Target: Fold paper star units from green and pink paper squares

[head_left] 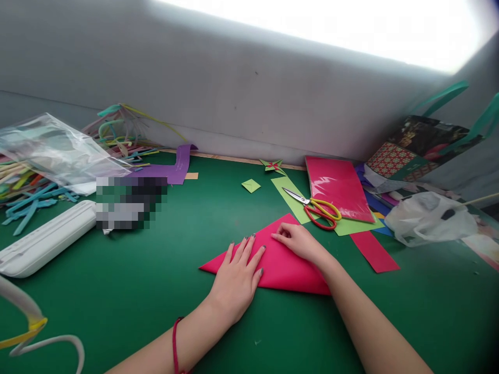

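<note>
Both hands, left [236, 275] and right [298, 240], spread flat atop folded pink paper [286, 267].

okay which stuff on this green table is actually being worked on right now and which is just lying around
In hand: pink folded paper, pressed flat by left hand and right hand.

Lying about: scissors, green paper sheet, white case, plastic bag, pipe cleaners.

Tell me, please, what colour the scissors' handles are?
The scissors have one yellow and one red handle, seen in the head view.
</note>
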`<action>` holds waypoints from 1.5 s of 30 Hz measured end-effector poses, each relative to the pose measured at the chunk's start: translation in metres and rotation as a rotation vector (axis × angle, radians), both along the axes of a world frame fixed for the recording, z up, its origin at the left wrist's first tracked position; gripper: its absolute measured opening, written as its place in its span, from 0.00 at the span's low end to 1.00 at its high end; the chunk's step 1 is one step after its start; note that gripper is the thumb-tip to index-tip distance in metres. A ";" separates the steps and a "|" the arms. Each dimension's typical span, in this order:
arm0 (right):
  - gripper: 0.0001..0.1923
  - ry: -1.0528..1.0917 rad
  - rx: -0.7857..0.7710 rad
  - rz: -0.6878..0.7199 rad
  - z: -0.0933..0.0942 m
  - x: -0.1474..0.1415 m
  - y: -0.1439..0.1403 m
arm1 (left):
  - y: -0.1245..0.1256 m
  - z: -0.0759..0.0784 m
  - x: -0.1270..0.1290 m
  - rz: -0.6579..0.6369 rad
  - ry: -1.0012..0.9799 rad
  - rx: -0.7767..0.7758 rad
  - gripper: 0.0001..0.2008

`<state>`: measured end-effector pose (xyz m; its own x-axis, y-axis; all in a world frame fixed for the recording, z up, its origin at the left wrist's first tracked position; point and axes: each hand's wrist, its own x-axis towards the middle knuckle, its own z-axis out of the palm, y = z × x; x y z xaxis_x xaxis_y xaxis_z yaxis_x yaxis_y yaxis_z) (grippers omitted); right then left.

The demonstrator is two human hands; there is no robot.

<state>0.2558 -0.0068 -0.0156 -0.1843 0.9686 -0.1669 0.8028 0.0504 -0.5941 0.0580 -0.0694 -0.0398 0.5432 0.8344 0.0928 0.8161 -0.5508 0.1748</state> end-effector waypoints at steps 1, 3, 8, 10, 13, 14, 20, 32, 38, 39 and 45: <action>0.16 0.017 -0.008 -0.010 -0.002 0.001 0.000 | 0.000 0.000 0.000 0.000 -0.004 -0.001 0.23; 0.16 0.045 -0.030 -0.024 -0.003 0.002 -0.002 | 0.001 -0.001 0.000 -0.003 -0.009 -0.009 0.23; 0.16 0.025 -0.027 -0.048 -0.006 0.002 -0.001 | 0.001 -0.003 0.000 0.000 0.002 -0.033 0.23; 0.17 0.006 -0.007 -0.066 -0.007 0.001 0.000 | 0.002 -0.002 0.001 0.005 0.002 -0.028 0.23; 0.17 -0.027 0.009 -0.074 -0.009 0.000 0.001 | 0.003 -0.001 0.001 0.012 -0.006 -0.010 0.23; 0.17 -0.036 0.012 -0.073 -0.009 0.000 0.001 | 0.003 -0.001 0.002 0.012 -0.008 -0.006 0.23; 0.16 -0.055 0.017 -0.074 -0.009 0.001 0.001 | 0.004 -0.001 0.002 0.017 0.001 -0.024 0.23; 0.15 -0.055 0.027 -0.069 -0.011 0.002 0.002 | 0.003 -0.002 0.002 0.018 -0.002 -0.040 0.23; 0.15 -0.045 0.042 -0.051 -0.015 0.003 0.001 | 0.004 0.000 0.001 0.012 -0.003 -0.041 0.23; 0.15 -0.042 0.046 -0.049 -0.016 0.003 0.001 | 0.003 0.000 0.000 0.017 -0.002 -0.040 0.23; 0.17 -0.045 0.077 -0.024 -0.015 0.004 0.000 | -0.001 0.001 -0.008 0.056 0.014 -0.034 0.25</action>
<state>0.2600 -0.0070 -0.0304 -0.1552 0.9829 -0.0996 0.8302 0.0751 -0.5524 0.0504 -0.0700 -0.0388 0.4963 0.8663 0.0571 0.8481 -0.4978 0.1813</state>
